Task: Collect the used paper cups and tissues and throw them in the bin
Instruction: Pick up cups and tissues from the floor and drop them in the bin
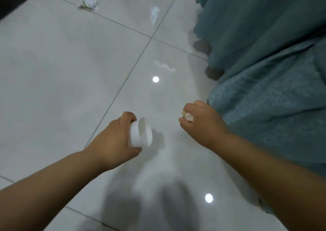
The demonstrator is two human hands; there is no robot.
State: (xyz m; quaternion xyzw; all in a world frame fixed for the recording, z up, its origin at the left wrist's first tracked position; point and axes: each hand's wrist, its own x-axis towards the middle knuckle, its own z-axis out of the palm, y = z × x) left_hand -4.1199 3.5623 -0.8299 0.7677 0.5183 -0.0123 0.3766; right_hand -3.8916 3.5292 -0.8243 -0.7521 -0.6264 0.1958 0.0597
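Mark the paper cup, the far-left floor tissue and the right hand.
paper cup (135, 134): head view, side wall.
far-left floor tissue (89, 3): head view, its middle.
right hand (202, 123): head view, back of hand.

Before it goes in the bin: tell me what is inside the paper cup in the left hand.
The left hand holds the paper cup on its side. Only pale inner wall shows; the bottom is lost to angle and blur.

Most of the small pale crumpled scrap (187, 116) lies buried in the curled right hand (202, 124), the left hand (114, 142) covers the base of the white paper cup (141, 132), the distant crumpled white tissue (89, 3) is blurred, and the teal patterned cloth (273, 45) runs off the right edge.
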